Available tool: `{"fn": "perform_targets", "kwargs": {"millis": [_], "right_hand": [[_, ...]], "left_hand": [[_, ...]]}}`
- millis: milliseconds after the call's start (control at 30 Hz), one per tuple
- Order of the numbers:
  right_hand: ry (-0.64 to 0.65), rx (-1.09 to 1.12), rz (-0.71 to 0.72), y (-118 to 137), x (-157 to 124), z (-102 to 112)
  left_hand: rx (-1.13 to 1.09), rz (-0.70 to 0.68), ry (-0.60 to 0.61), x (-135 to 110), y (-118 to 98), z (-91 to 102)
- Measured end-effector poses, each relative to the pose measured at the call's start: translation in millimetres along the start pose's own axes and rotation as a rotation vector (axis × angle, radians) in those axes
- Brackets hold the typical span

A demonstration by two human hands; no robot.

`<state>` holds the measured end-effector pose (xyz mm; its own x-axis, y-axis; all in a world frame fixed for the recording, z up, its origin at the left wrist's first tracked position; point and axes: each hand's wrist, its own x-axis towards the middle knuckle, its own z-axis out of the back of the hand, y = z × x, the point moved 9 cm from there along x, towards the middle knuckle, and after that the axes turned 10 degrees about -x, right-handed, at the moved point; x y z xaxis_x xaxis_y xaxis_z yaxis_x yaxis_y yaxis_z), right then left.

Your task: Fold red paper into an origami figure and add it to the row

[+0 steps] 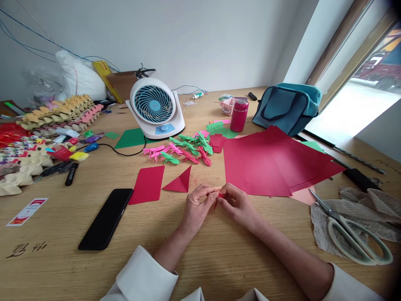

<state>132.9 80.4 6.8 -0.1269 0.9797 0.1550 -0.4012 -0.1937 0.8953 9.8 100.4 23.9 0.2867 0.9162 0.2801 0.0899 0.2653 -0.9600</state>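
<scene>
Between the fingertips of both hands is a small folded piece of red paper (220,195), mostly covered by the fingers. My left hand (200,205) pinches it from the left, and my right hand (236,202) pinches it from the right. Just beyond them lie a red paper triangle (180,183) and a red paper rectangle (147,184). Farther back is a heap of small folded paper figures (188,147) in pink, green and red. Large red sheets (253,163) spread out to the right of my hands.
A black phone (105,219) lies at the left. Behind stand a white fan (155,106), a red flask (239,116) and a blue bag (285,106). Scissors (347,230) rest on a grey cloth (322,225) at the right. Egg trays (19,179) fill the far left.
</scene>
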Motion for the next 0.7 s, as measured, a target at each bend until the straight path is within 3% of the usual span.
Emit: {"fn": "perform_targets", "kwargs": {"millis": [300,700], "right_hand": [[0.02,0.033,-0.017,-0.7,-1.2,-1.4],[0.004,0.066,0.007,-3.6,-0.3,-3.7]], "left_hand": [[0.175,-0.028,-0.028,0.5,-8.8,2.0],[0.201,0.001,-0.046,-0.8,-3.2,3.1]]}}
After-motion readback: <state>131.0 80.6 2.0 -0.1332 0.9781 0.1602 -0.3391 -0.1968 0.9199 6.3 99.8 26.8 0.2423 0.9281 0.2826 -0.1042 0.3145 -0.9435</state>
